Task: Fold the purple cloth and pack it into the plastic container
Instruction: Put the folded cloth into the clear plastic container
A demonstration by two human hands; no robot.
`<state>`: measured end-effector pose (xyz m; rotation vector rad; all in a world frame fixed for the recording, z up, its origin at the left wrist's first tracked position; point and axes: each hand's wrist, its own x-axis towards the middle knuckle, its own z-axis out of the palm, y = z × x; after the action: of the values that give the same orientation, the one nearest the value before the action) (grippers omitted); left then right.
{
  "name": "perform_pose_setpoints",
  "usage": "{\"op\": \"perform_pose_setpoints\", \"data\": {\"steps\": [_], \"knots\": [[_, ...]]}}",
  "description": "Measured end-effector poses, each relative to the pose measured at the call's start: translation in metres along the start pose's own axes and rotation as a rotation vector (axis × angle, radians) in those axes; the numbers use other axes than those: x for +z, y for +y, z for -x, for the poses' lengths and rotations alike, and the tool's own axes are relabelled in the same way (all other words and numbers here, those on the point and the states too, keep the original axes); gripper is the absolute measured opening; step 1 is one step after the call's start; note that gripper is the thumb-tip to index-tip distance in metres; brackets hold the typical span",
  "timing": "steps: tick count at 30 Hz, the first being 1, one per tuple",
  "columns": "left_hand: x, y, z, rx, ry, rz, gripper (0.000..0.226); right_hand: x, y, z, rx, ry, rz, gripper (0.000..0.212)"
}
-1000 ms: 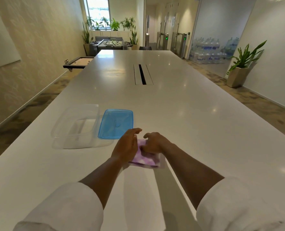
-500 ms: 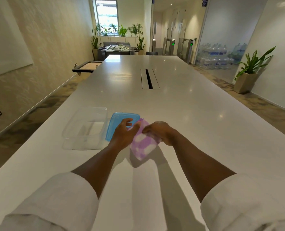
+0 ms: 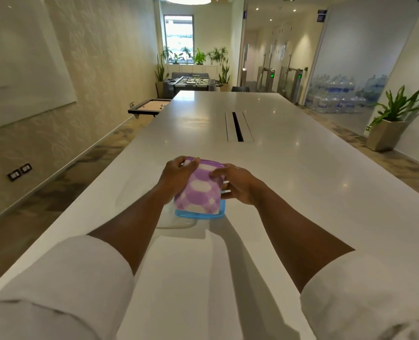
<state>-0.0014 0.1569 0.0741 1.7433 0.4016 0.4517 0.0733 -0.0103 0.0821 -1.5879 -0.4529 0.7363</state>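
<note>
The folded purple-and-white checked cloth (image 3: 200,190) is held up off the table between both hands. My left hand (image 3: 176,176) grips its left edge and top corner; my right hand (image 3: 238,184) pinches its right side. Under the cloth lies the blue lid (image 3: 198,214), only its near edge showing. The clear plastic container (image 3: 176,223) lies just left of the lid, mostly hidden behind my left forearm and the cloth, with only a bit of its near rim visible.
The long white table (image 3: 289,192) stretches ahead, with a cable slot (image 3: 236,126) down its middle. The left table edge runs close to the container. A potted plant (image 3: 387,123) stands on the floor at the right.
Both hands lifted the folded cloth from the table and carried it forward and left, over the blue lid. The camera view swung left, so lid and container now sit under my hands.
</note>
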Motion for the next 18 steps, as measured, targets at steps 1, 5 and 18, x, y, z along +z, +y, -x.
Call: {"op": "perform_pose_setpoints", "data": {"steps": [1, 5, 18], "knots": [[-0.006, 0.003, -0.002, 0.008, 0.012, -0.018, 0.029, 0.004, -0.003, -0.004, -0.012, 0.007, -0.006, 0.037], [-0.032, 0.009, -0.008, 0.034, 0.046, -0.069, 0.026, 0.022, -0.016, -0.02, -0.075, 0.041, 0.024, 0.024], [-0.118, 0.004, -0.035, 0.072, 0.113, -0.239, 0.036, 0.08, -0.042, -0.076, -0.229, 0.053, 0.26, 0.02]]}}
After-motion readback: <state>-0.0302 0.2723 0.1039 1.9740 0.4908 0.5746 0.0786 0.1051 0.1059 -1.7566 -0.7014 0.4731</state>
